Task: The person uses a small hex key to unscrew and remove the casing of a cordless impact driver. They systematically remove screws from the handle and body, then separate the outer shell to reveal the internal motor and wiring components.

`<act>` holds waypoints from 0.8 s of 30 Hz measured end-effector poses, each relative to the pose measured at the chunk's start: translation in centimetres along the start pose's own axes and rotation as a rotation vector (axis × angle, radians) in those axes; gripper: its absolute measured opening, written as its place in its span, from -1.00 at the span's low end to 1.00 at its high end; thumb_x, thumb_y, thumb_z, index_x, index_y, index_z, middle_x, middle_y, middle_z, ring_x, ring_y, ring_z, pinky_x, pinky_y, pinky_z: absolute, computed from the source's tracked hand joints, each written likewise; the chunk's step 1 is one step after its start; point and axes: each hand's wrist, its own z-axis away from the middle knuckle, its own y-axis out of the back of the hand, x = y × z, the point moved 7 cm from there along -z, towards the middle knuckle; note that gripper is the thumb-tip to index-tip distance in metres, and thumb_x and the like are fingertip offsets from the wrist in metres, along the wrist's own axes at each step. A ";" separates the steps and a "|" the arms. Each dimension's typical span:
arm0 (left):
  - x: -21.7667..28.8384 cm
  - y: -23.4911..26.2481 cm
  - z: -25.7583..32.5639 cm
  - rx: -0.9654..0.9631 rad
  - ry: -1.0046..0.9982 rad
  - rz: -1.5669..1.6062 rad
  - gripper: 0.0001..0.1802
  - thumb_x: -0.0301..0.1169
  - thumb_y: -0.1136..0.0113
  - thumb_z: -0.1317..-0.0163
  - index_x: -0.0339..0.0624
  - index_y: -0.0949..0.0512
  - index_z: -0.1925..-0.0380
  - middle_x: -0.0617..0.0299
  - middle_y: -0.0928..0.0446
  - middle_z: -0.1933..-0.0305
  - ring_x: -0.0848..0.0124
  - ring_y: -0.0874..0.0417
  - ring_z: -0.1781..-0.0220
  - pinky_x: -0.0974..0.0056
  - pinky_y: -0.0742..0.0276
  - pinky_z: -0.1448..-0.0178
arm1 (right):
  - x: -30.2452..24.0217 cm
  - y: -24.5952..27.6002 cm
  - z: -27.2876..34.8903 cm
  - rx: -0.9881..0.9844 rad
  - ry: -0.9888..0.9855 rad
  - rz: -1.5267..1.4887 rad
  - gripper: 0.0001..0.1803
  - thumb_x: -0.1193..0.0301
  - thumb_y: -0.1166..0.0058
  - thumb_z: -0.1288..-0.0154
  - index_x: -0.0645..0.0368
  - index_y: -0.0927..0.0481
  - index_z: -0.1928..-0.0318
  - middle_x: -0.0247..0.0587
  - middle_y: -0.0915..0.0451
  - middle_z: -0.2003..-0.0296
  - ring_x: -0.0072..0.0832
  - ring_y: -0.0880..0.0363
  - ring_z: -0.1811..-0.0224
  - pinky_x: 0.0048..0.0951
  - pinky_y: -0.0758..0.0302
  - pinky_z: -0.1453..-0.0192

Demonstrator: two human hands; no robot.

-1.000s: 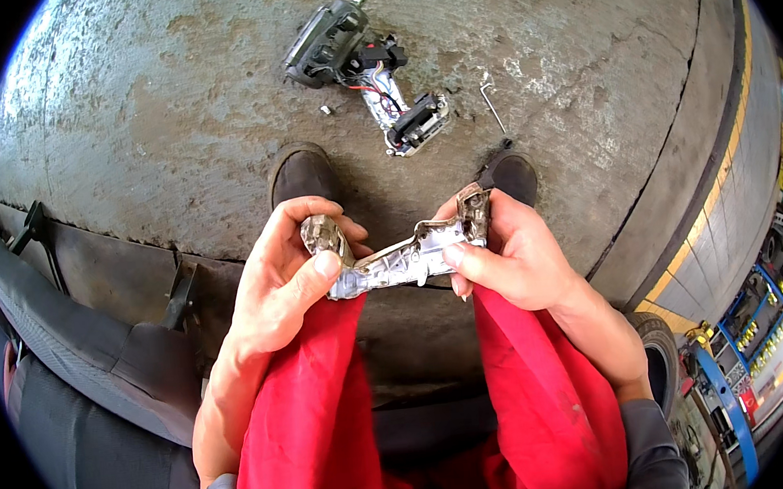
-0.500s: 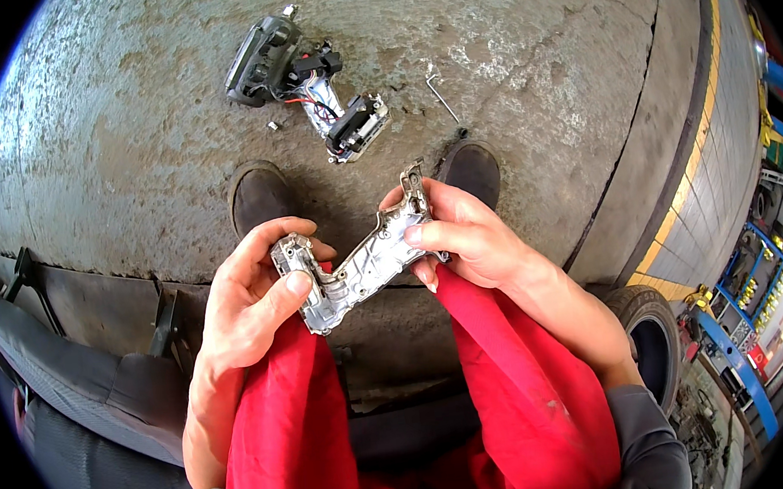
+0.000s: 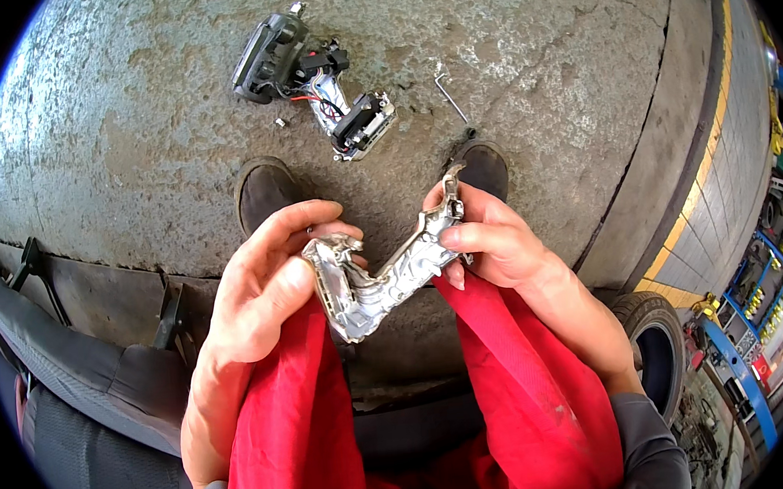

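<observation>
Both my hands hold a silver-grey plastic housing shell (image 3: 385, 277), bent like a pistol grip, above my red trouser legs. My left hand (image 3: 261, 287) grips its lower left end with thumb and fingers. My right hand (image 3: 492, 241) pinches its upper right end. On the concrete floor (image 3: 143, 126) ahead lies a dismantled black power tool (image 3: 309, 76) with red wires and exposed insides. A small angled metal key (image 3: 449, 97) lies to its right, and a tiny screw (image 3: 280, 122) lies beside the tool.
My two dark shoes (image 3: 263, 190) stand on the concrete below the tool. A dark car seat (image 3: 73, 398) lies at the lower left. A tyre (image 3: 652, 343) and blue workshop equipment (image 3: 750, 354) are at the lower right, past a yellow-edged step.
The shell has turned in my hands, its right end now raised higher. The view has shifted, so the dismantled tool sits further up and left.
</observation>
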 end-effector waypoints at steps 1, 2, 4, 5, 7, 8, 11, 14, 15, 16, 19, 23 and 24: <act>0.0 -0.1 -0.2 -0.021 -0.023 0.001 -0.13 0.06 -0.19 -0.49 -0.47 -0.23 -0.46 -0.12 -0.56 -0.27 0.16 -0.66 -0.27 0.11 -0.63 -0.30 | 0.0 0.3 0.2 0.007 0.003 -0.007 -0.58 0.41 -0.22 -0.40 0.24 -0.41 -0.17 -0.14 -0.65 0.22 -0.46 -0.65 0.47 -0.46 -0.58 0.44; -0.1 0.2 -0.4 -0.016 -0.023 -0.051 -0.11 0.18 0.05 -0.55 -0.44 -0.20 -0.49 -0.16 -0.51 -0.34 0.13 -0.65 -0.30 0.05 -0.58 -0.36 | 0.1 0.6 0.4 0.012 0.005 -0.014 -0.59 0.41 -0.22 -0.40 0.24 -0.40 -0.16 -0.13 -0.65 0.23 -0.45 -0.65 0.47 -0.46 -0.57 0.43; -0.5 0.6 -0.5 0.011 0.010 0.102 -0.09 0.26 0.28 -0.58 -0.39 -0.20 -0.51 -0.21 -0.47 -0.40 0.08 -0.61 -0.34 0.00 -0.52 -0.42 | -0.1 1.1 0.6 -0.002 0.030 -0.049 -0.60 0.45 -0.17 -0.40 0.25 -0.40 -0.17 -0.11 -0.65 0.21 -0.41 -0.66 0.47 -0.44 -0.58 0.46; -0.5 0.5 -0.7 -0.049 0.012 0.195 -0.09 0.27 0.42 -0.60 -0.35 -0.18 -0.53 -0.23 -0.41 -0.46 0.04 -0.57 -0.40 -0.02 -0.49 -0.45 | -0.3 1.3 0.7 -0.019 0.057 -0.082 -0.60 0.47 -0.16 -0.39 0.26 -0.39 -0.17 -0.09 -0.65 0.19 -0.41 -0.66 0.46 -0.44 -0.58 0.47; -0.4 0.7 -0.6 -0.075 0.019 0.266 -0.09 0.27 0.45 -0.60 -0.35 -0.18 -0.54 -0.24 -0.38 -0.49 0.02 -0.56 -0.41 -0.04 -0.50 -0.45 | -0.6 1.5 0.8 -0.051 0.105 -0.139 -0.61 0.48 -0.13 -0.37 0.28 -0.38 -0.14 -0.02 -0.64 0.15 -0.41 -0.65 0.47 -0.41 -0.57 0.49; -0.4 0.7 -0.6 -0.090 0.022 0.302 -0.09 0.26 0.47 -0.61 -0.34 -0.18 -0.54 -0.25 -0.37 -0.50 0.01 -0.56 -0.41 -0.05 -0.51 -0.44 | -0.7 1.7 0.8 -0.052 0.112 -0.137 -0.62 0.47 -0.14 -0.36 0.28 -0.38 -0.13 -0.02 -0.64 0.16 -0.41 -0.64 0.47 -0.41 -0.57 0.49; -0.5 0.7 -0.5 -0.101 0.026 0.349 -0.09 0.26 0.52 -0.61 -0.34 -0.18 -0.55 -0.25 -0.34 -0.52 -0.03 -0.57 -0.41 -0.07 -0.54 -0.42 | -0.8 2.0 0.9 -0.057 0.122 -0.120 -0.63 0.41 -0.15 -0.33 0.28 -0.38 -0.06 -0.01 -0.64 0.17 -0.43 -0.59 0.50 -0.37 -0.57 0.49; -0.4 0.6 -0.6 -0.113 0.030 0.371 -0.08 0.26 0.53 -0.61 -0.34 -0.18 -0.55 -0.25 -0.33 -0.53 -0.05 -0.56 -0.41 -0.09 -0.54 -0.41 | -0.8 1.8 0.8 -0.090 0.141 -0.135 -0.63 0.43 -0.13 -0.33 0.29 -0.38 -0.07 0.00 -0.64 0.18 -0.41 -0.60 0.49 -0.37 -0.56 0.50; -0.3 0.5 -0.6 -0.120 0.031 0.372 -0.08 0.26 0.53 -0.61 -0.35 -0.18 -0.55 -0.25 -0.33 -0.53 -0.06 -0.56 -0.41 -0.09 -0.54 -0.41 | -0.8 1.7 0.8 -0.091 0.142 -0.141 -0.64 0.43 -0.12 -0.34 0.29 -0.38 -0.07 0.00 -0.63 0.18 -0.40 -0.60 0.49 -0.37 -0.55 0.50; -0.3 0.6 -0.6 -0.096 0.035 0.351 -0.12 0.22 0.48 -0.62 -0.34 -0.18 -0.54 -0.25 -0.34 -0.53 -0.05 -0.57 -0.41 -0.08 -0.56 -0.39 | -0.8 1.7 0.8 -0.100 0.148 -0.152 -0.64 0.43 -0.12 -0.34 0.29 -0.39 -0.07 -0.01 -0.63 0.18 -0.40 -0.60 0.49 -0.37 -0.55 0.50; -0.2 0.8 -0.3 -0.029 0.025 0.260 -0.26 0.07 0.32 -0.66 -0.35 -0.23 -0.51 -0.24 -0.40 -0.48 0.01 -0.61 -0.36 -0.02 -0.61 -0.34 | -0.7 1.7 0.7 -0.096 0.140 -0.157 -0.64 0.44 -0.12 -0.34 0.30 -0.39 -0.08 -0.01 -0.64 0.17 -0.40 -0.60 0.49 -0.37 -0.55 0.50; 0.1 1.6 -0.2 0.030 -0.036 0.195 -0.51 -0.24 0.09 -0.67 -0.35 -0.39 -0.39 -0.17 -0.56 -0.33 0.12 -0.72 -0.23 0.10 -0.69 -0.22 | -0.9 1.5 0.7 -0.096 0.133 -0.147 -0.64 0.47 -0.10 -0.35 0.32 -0.38 -0.10 -0.01 -0.64 0.17 -0.40 -0.61 0.49 -0.38 -0.55 0.50; 0.2 1.6 -0.3 0.012 -0.064 0.222 -0.57 -0.31 0.05 -0.66 -0.35 -0.42 -0.36 -0.15 -0.61 -0.29 0.14 -0.75 -0.19 0.12 -0.72 -0.18 | -1.0 1.4 0.7 -0.098 0.132 -0.148 -0.63 0.47 -0.10 -0.35 0.32 -0.38 -0.10 -0.01 -0.64 0.17 -0.39 -0.61 0.49 -0.39 -0.55 0.50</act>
